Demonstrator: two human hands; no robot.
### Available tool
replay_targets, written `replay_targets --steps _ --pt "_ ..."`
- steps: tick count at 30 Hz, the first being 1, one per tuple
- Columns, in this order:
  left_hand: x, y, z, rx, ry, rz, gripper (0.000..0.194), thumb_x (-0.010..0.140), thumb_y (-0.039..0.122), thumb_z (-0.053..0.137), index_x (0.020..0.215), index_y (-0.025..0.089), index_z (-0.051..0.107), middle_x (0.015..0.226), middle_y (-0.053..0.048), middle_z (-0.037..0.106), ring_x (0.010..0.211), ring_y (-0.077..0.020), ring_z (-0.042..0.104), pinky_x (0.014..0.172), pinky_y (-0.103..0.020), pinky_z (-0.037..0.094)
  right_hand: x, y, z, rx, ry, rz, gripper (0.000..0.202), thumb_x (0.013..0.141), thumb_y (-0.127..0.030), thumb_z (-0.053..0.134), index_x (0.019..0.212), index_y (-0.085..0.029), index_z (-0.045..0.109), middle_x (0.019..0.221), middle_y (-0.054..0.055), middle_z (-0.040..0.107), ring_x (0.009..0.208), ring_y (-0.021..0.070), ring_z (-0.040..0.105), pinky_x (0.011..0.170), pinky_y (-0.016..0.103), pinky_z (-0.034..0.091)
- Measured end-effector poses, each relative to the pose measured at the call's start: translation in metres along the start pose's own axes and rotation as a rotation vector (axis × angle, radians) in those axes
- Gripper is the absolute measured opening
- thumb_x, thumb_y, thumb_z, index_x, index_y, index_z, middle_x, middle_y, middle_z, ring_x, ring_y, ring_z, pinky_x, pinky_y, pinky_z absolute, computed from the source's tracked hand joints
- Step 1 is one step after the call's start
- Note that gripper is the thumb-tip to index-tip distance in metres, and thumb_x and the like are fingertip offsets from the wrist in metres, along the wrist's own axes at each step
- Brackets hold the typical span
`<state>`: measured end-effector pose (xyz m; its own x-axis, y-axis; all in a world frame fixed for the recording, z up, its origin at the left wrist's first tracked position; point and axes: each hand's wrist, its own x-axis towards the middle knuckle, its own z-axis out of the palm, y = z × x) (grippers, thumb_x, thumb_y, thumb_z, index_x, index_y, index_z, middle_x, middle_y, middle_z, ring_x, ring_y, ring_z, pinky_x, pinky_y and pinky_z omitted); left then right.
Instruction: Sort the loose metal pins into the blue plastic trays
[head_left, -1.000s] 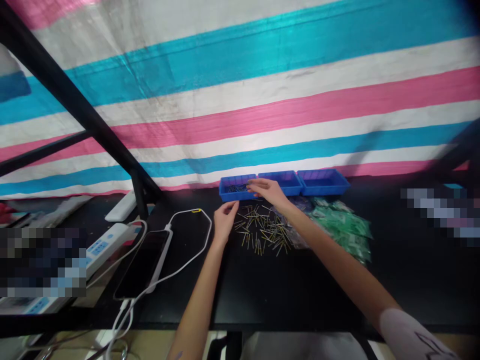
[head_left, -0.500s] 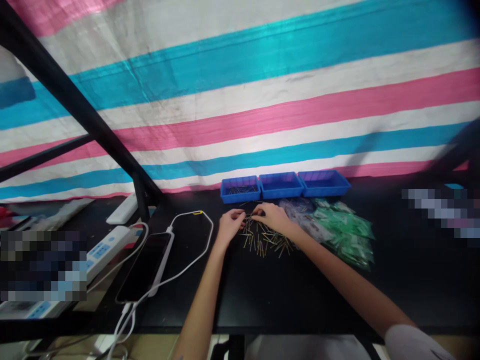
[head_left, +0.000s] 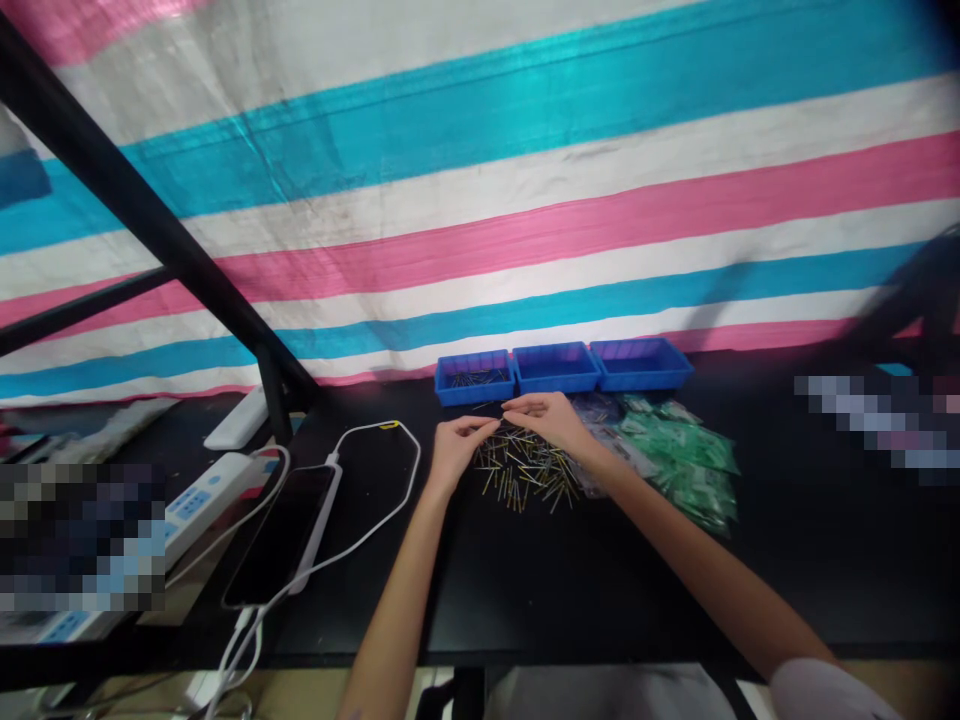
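Note:
Both hands meet above a loose pile of thin, straight metal sticks [head_left: 521, 482], silver and gold-coloured, on a black table. My left hand [head_left: 454, 450] is at the pile's left edge, thumb and fingers pinched together. From the right, my right hand [head_left: 553, 424] reaches over the far side of the pile, its thumb and fingertips also closed in a pinch. The two sets of fingertips almost touch. Whatever sits between them is too small to make out. Just behind, a blue tray [head_left: 475, 394] holds several similar thin sticks.
Two more blue trays [head_left: 556, 384] [head_left: 641, 380] continue the row. Green plastic packets [head_left: 679, 460] and clear bags [head_left: 621, 445] lie right of the pile. At left are a phone [head_left: 281, 535], a white cable [head_left: 415, 470] and a power strip [head_left: 206, 505]. A striped sheet [head_left: 480, 240] hangs behind.
My right hand has lifted slightly and its fingers are straighter. The fingertips of both hands have come closer together, and more of the pile shows beneath them. The view has shifted a little.

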<state>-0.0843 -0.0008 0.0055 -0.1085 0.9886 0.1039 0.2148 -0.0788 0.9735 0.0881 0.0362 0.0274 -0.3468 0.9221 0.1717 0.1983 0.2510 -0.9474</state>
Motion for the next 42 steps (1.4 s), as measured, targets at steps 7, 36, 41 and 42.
replay_targets --steps 7,36,41,42 --pt "-0.003 0.006 0.002 0.011 -0.115 0.062 0.027 0.062 0.038 0.068 0.076 0.014 0.070 0.073 -0.006 0.066 0.062 -0.0128 0.055 0.060 -0.025 0.041 -0.001 -0.003 0.004 -0.033 -0.019 -0.037 0.025 0.070 -0.038 0.062 0.078 -0.016 0.070 0.077 0.006 0.070 0.066 0.0165 0.062 0.060 0.027 0.048" --pt "0.008 0.002 -0.011 0.028 0.263 -0.070 0.033 0.071 0.036 0.056 0.094 0.014 0.065 0.082 -0.007 0.066 0.065 -0.0124 0.057 0.057 -0.021 0.044 0.041 0.013 0.031 -0.947 -0.220 -0.223 0.019 0.081 -0.020 0.052 0.091 -0.022 0.068 0.094 0.006 0.065 0.093 0.0196 0.056 0.071 0.025 0.043" --pt "0.007 -0.004 -0.010 0.133 0.175 -0.016 0.033 0.066 0.039 0.063 0.090 0.017 0.068 0.076 -0.006 0.067 0.065 -0.0144 0.058 0.063 -0.024 0.044 0.030 0.015 0.025 -0.487 -0.144 -0.106 0.018 0.080 -0.024 0.052 0.091 -0.019 0.066 0.086 0.004 0.067 0.074 0.0149 0.060 0.065 0.025 0.046" --pt "0.006 -0.004 -0.010 0.129 0.134 -0.017 0.034 0.065 0.040 0.063 0.089 0.017 0.069 0.075 -0.006 0.068 0.065 -0.0149 0.058 0.063 -0.025 0.044 0.027 0.014 0.025 -0.360 -0.140 -0.082 0.019 0.080 -0.025 0.052 0.091 -0.017 0.065 0.085 0.005 0.067 0.073 0.0144 0.061 0.066 0.026 0.047"
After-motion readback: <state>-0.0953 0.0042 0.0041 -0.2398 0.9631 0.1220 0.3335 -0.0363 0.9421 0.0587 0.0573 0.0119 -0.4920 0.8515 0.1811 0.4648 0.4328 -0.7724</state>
